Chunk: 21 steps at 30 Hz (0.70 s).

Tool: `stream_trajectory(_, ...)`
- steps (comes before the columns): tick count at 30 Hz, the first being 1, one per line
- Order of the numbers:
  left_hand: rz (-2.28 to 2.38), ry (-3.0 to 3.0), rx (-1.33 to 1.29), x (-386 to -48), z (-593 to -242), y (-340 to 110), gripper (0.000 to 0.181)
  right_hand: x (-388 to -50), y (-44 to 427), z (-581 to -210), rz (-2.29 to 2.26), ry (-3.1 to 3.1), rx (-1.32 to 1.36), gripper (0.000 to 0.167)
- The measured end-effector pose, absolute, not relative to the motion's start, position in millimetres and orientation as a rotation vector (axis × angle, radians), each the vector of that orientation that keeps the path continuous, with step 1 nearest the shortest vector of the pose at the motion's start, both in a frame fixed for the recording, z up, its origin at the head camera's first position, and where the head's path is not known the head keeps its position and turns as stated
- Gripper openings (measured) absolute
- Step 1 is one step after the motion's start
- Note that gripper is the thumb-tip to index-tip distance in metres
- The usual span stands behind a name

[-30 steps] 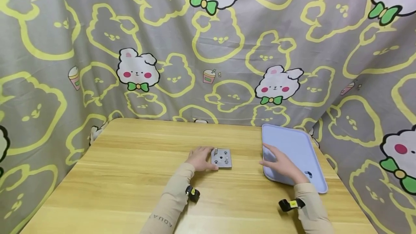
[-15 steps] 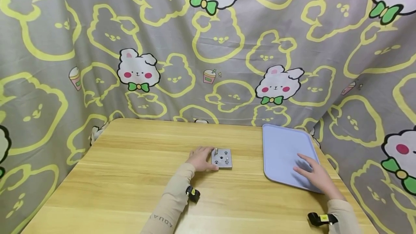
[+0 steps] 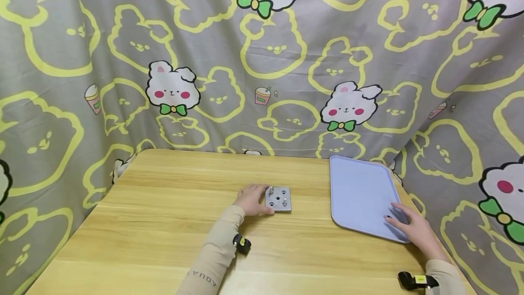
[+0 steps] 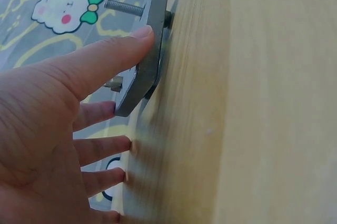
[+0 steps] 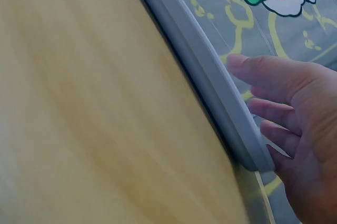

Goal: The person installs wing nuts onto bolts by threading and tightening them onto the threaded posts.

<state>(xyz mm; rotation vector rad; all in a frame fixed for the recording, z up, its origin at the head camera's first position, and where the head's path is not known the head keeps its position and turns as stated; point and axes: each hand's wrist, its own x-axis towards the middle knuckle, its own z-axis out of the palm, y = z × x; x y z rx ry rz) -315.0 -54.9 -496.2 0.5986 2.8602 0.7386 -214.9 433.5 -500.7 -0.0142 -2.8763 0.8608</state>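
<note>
Grey and square, the metal plate (image 3: pixel 282 196) sits within the left hand (image 3: pixel 252 200), whose fingers hold it by the left side: the thumb presses the edge nearest the person, and the index finger meets the far left corner. The other fingers of that hand fan out beyond the plate, their tips close to the wooden surface (image 3: pixel 163 231). Just right of the thumb and index finger, two threaded bolts (image 3: pixel 285 202) stand up from the plate, among several round holes. Beneath it, in the left wrist view, a short dark cylinder shows between plate and surface.

Well to the right of these fingers, the right hand (image 3: pixel 416 229) is over the near right corner of a pale blue tray (image 3: pixel 360 190), its fingers parted wide from the thumb. A small dark piece (image 3: pixel 389 216) shows right at that thumb's tip; whether they touch, I cannot tell. The tray extends left and away from the fingers.

Behind the fingers, on each beige sleeve (image 3: pixel 223 229), a black wrist camera (image 3: pixel 417 280) is strapped. Farthest out, beyond both hands, hangs a grey curtain (image 3: pixel 225 53) with rabbits and yellow outlines.
</note>
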Motion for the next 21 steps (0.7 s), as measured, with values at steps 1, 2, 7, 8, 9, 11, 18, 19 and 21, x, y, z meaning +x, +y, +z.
stream_trajectory(1,0.738,2.859,0.598,-314.8,-496.2,-54.8,0.093,-214.0,434.6,-500.7,0.850,-2.882,-0.018,0.068)
stream_trajectory(2,0.737,2.858,0.598,-314.6,-496.2,-54.8,0.093,-213.0,435.6,-501.0,0.843,-2.886,-0.017,0.067)
stream_trajectory(7,0.746,2.850,0.592,-313.9,-494.4,-54.7,0.092,-211.3,439.2,-503.0,0.795,-2.889,0.011,0.059)
stream_trajectory(8,0.746,2.850,0.592,-313.7,-493.8,-54.8,0.092,-211.7,439.7,-503.8,0.784,-2.888,0.016,0.057)
stream_trajectory(9,0.749,2.850,0.592,-313.5,-493.2,-54.8,0.092,-212.2,440.0,-504.3,0.776,-2.885,0.019,0.056)
stream_trajectory(11,0.752,2.848,0.591,-313.1,-492.1,-55.0,0.092,-213.2,439.9,-505.4,0.759,-2.873,0.016,0.053)
stream_trajectory(18,0.760,2.852,0.594,-314.5,-495.1,-54.7,0.093,-213.8,436.8,-510.5,0.749,-2.805,0.027,0.034)
stream_trajectory(19,0.761,2.853,0.593,-314.9,-495.8,-54.6,0.093,-213.4,436.2,-511.4,0.758,-2.789,0.034,0.030)
stream_trajectory(21,0.765,2.853,0.592,-314.9,-496.3,-54.4,0.093,-212.3,435.2,-512.9,0.753,-2.769,0.034,0.023)
